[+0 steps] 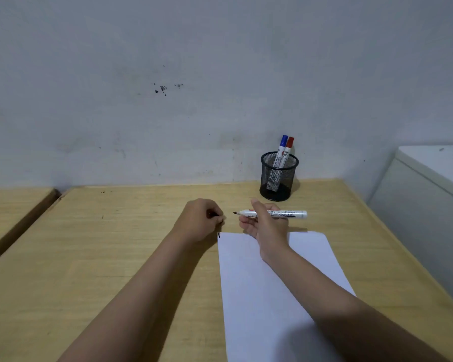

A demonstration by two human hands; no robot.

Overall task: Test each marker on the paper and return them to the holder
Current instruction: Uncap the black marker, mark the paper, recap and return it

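**Holding an uncapped marker above the paper, ready for the first stroke**

Gripping the white marker [272, 213] across its barrel, the right hand [266, 222] holds it level above the far edge of the paper [270, 288], bare dark tip pointing left. The fingers are wrapped firmly round the barrel and the thumb stands up over the top. The left hand [199, 220] is curled into a loose fist just beside the tip, apart from it, with something small and dark showing between its fingers. That is most likely the cap [216, 215], though too little of it shows to be sure.

The sheet lies flat on the wooden table [115, 257] and looks unmarked where it can be seen; the forearms hide part of it. A small dark mark sits at its far left corner. Behind the hands, near the wall, the black mesh holder [279, 178] stands with a blue-capped marker [281, 150] and a red-capped marker [287, 151] upright inside, touching each other.

By my reading, the uncapping step is done and the writing test has not begun. The next move calls for tilting the tip down onto the sheet and drawing a short line, then recapping and dropping the marker back in the holder. Two markers would remain to test.
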